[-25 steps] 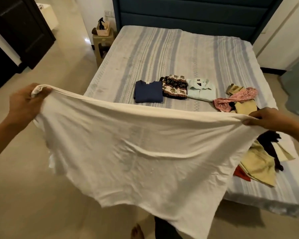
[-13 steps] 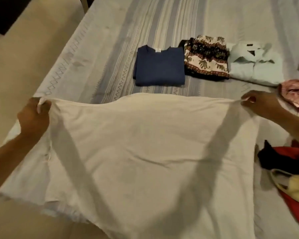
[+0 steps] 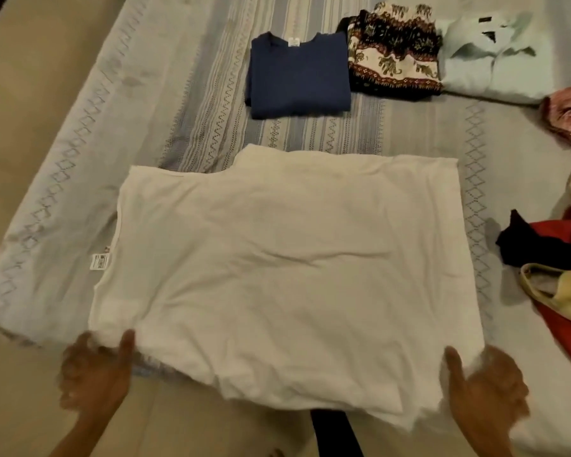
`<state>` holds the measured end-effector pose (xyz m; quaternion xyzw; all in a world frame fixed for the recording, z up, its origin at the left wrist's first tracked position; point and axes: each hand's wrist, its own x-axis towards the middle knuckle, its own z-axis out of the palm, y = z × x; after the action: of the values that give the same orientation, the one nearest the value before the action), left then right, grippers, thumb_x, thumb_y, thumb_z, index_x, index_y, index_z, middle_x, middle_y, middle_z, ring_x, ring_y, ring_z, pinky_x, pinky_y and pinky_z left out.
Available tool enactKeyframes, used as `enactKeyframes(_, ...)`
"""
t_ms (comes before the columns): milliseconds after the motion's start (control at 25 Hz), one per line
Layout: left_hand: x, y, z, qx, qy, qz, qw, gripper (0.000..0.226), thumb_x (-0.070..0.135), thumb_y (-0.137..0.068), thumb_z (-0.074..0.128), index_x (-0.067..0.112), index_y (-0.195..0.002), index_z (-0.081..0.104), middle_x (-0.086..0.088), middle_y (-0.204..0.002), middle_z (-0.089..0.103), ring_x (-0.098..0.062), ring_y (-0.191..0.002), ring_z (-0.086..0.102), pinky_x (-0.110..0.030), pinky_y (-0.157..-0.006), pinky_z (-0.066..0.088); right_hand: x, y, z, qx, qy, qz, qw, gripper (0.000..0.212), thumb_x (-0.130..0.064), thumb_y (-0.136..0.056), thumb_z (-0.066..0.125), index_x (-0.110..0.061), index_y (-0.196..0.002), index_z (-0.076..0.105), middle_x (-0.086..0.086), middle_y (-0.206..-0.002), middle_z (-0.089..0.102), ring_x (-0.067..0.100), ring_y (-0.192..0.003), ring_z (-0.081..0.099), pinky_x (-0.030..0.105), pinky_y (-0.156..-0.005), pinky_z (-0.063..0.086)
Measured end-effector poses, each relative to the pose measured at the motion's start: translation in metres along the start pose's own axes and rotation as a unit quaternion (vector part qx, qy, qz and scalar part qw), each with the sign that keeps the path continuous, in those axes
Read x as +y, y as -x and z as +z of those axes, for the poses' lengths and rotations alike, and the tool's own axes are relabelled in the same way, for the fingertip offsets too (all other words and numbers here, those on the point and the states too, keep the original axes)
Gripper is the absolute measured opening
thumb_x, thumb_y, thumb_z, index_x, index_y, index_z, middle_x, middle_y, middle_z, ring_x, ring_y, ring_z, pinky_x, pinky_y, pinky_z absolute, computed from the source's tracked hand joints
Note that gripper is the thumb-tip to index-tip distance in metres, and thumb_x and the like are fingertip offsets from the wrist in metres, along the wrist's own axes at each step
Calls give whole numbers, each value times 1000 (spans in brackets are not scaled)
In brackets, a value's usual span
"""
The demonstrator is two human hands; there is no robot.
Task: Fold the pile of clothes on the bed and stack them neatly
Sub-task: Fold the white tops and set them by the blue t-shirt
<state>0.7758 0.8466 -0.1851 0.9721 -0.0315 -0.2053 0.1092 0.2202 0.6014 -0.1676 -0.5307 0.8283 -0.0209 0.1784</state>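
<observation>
Folding starts from the near hem, judging by the layout. Left hand [image 3: 94,371] is at the near-left corner of the white shirt [image 3: 287,268], thumb on top of the cloth; a pinch looks likely, but the fingers are blurred, so the grasp cannot be confirmed. A label [image 3: 100,260] sticks out at the shirt's left edge.

White shirt is laid flat on the bed [image 3: 63,199], near hem hanging slightly over the bed edge, a few creases seen across the middle.

Beyond it, three folded items are lined up well apart from the shirt: blue top [image 3: 299,77], patterned piece [image 3: 393,51], pale shirt [image 3: 491,64].

Right hand [image 3: 488,387] is at the near-right corner, thumb up beside the cloth; same caveat, the grasp cannot be told through the blur.

Unfolded pile [image 3: 561,268] is left at the far right: dark, red, yellow and pink pieces.

For a clean step:
- Creases should be smoothed out first.
- Both corners should be taken evenly, so the fold line is kept straight.
- Hem should be kept clear of the pile on the right.
- Label is best tucked inside.
- Finished width should be matched to the blue top.
</observation>
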Motion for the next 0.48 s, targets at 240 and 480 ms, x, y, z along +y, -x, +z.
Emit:
enactKeyframes(240,-19,20,-27,-218,320,-48,921,47,49,-105,54,15,-137,59,-14,-131,67,-30,-117,64,-52,-106,47,61,57,-28,-96,-210,47,972,69,-58,-75,84,-6,-114,63,19,-104,69,34,-90,62,42,-82,47)
enactKeyframes(480,17,100,-1,-387,288,-51,875,66,71,-87,61,20,-131,59,-4,-125,70,-25,-119,65,-56,-111,43,92,60,-50,-211,-496,182,823,25,-19,-97,68,-12,-120,67,8,-119,71,28,-108,66,50,-100,52)
